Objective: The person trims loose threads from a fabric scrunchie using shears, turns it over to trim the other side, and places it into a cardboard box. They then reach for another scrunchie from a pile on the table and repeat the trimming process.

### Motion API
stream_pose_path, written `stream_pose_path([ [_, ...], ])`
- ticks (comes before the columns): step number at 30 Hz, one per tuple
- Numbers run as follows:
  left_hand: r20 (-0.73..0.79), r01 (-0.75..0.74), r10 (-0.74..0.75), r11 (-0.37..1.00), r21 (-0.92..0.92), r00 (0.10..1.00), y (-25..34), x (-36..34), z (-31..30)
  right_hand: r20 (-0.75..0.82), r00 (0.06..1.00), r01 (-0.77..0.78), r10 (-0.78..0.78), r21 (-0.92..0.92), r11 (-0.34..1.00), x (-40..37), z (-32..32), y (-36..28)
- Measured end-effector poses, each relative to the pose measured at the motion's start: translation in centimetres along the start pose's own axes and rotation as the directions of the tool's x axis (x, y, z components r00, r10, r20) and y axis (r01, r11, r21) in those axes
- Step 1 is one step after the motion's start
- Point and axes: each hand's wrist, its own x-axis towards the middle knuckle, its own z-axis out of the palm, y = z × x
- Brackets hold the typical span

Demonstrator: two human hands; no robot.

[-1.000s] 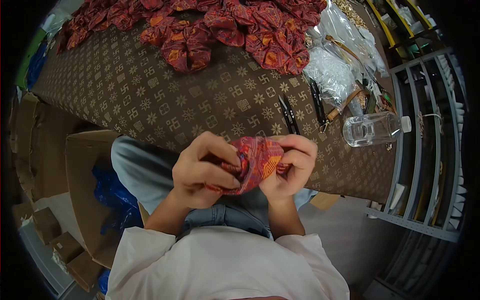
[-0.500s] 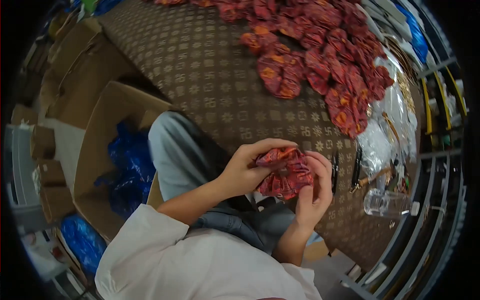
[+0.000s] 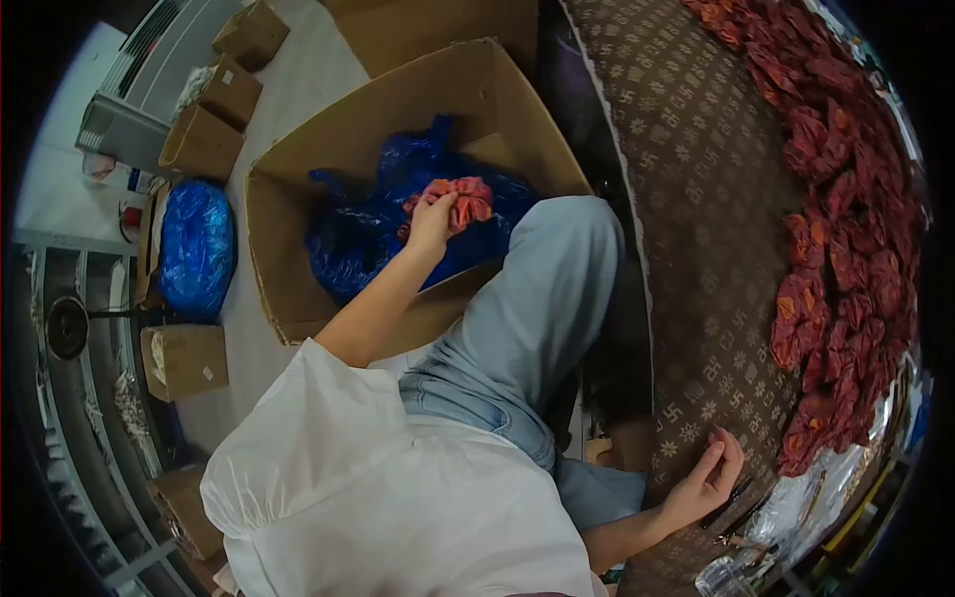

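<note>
My left hand [image 3: 430,221] is stretched out over a cardboard box [image 3: 274,214], its fingers closed on a red and orange fabric scrunchie [image 3: 472,202]. Below it, a crumpled blue plastic bag [image 3: 348,249] lies inside the box. My right hand [image 3: 702,486] is at the edge of the brown patterned cloth [image 3: 696,318], fingers loosely bent and thumb apart, holding nothing that I can see. Beyond that hand, a long heap of similar red scrunchies [image 3: 846,279] covers the far side of the cloth.
My bent knee [image 3: 567,239] lies between the box and the cloth-covered surface. A stuffed blue bag [image 3: 196,254] and small cartons [image 3: 184,360] stand on the floor at left, beside a metal rack [image 3: 90,398]. Clear plastic [image 3: 786,512] lies near the right hand.
My view has swung left. The scrunchie, held in both hands over my lap before, is now in my left hand alone over the box. My right hand has let go of it.
</note>
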Motion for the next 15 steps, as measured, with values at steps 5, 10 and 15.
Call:
stream_pose_path([
  [5, -0.389, -0.195, 0.119, 0.967, -0.163, 0.913, -0.5, 8.0, -12.1, -0.002, 0.998, -0.066, 0.066, -0.067, 0.996, 0.3, 0.1, -0.1],
  [10, -0.561, 0.009, -0.045, 0.998, -0.067, 0.827, -1.1, 11.6, -14.8, 0.002, 0.999, -0.035, 0.036, -0.177, 0.984, 0.5, 0.2, 0.1],
  [15, -0.326, 0.449, -0.409, 0.892, 0.055, 0.852, -8.4, 14.6, -16.4, -0.032, 0.999, 0.024, -0.03, -0.184, 0.983, 0.5, 0.5, 0.1],
])
